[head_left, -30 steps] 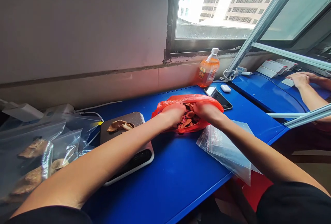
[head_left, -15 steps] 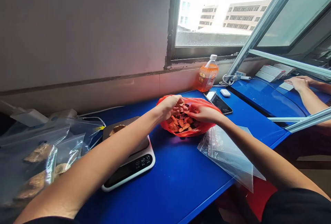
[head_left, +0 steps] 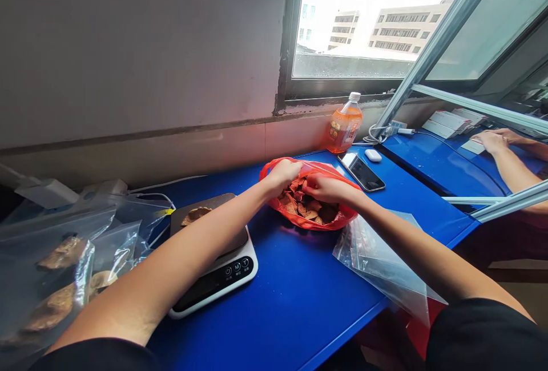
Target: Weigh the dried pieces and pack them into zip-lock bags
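A red plastic bag point(head_left: 295, 221) stands open on the blue table, filled with dried brown slices point(head_left: 314, 206) that look reddish inside it. Over its left rim, my left hand point(head_left: 285, 174) is curled with the fingertips down in the bag; what they hold is hidden. My right hand point(head_left: 325, 188) reaches in from the right, its fingers closed at a dried slice in the pile. To the left lies a kitchen scale point(head_left: 214, 282), partly covered by my left forearm, with a dried slice point(head_left: 196, 215) on its plate.
Clear zip bags with brown pieces point(head_left: 55, 308) lie at the left, beside a white charger point(head_left: 47, 191). Empty clear zip bags point(head_left: 381, 257) overhang the front edge. Behind are an orange drink bottle point(head_left: 345, 125), a phone point(head_left: 363, 172) and an earbud case point(head_left: 373, 155). A metal frame point(head_left: 396, 100) borders the right.
My left hand has turned and dipped its fingers into the bag. My right hand has sunk slightly deeper among the slices. The view has shifted slightly.
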A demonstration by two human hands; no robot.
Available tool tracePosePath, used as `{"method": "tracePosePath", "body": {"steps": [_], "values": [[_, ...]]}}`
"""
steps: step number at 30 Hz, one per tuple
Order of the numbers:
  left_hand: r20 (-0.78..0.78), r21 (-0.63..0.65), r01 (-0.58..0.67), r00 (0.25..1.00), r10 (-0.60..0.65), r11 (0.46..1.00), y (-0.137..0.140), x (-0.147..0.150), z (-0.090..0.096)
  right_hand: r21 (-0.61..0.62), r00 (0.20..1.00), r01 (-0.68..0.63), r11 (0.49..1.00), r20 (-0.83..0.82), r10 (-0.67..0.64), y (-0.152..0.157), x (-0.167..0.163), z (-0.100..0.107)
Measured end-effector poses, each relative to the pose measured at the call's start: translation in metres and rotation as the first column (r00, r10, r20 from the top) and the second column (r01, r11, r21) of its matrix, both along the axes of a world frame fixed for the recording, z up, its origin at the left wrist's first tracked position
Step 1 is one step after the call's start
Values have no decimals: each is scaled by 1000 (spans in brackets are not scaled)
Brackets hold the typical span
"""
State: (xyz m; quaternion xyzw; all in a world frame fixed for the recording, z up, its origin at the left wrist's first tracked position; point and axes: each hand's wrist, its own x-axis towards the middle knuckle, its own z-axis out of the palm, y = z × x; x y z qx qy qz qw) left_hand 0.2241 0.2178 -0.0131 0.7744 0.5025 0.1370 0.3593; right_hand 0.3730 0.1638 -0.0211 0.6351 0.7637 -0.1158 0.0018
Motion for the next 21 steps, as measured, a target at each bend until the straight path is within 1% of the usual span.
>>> {"method": "tracePosePath", "body": {"steps": [2,4,7,10,13,15,18,21], "values": [[-97,36,18,995,-14,999,3,-2,4,32,999,44,998,-8,-44,0,-2,-4],[-180,85,62,983,-46,994,4,-4,10,68,997,75,995,-25,-74,2,-3,-7],[-290,136,141,952,-97,981,2,-4,19,89,996,65,994,-61,-60,5,-3,-11],[-382,149,195,916,-126,969,-1,-2,24,55,992,13,998,-126,-6,6,0,-11],[-456,153,216,881,-125,964,-4,-1,25,16,984,-16,1000,-178,18,5,4,-5],[-493,154,226,861,-123,962,-6,-1,25,0,981,19,1000,-192,-18,3,5,-1],[-536,151,240,835,-125,959,-8,-2,23,-24,977,106,994,-186,-108,1,4,1],[-562,143,241,818,-121,960,-8,-5,23,-11,977,126,992,-171,-126,1,2,-3]]}}
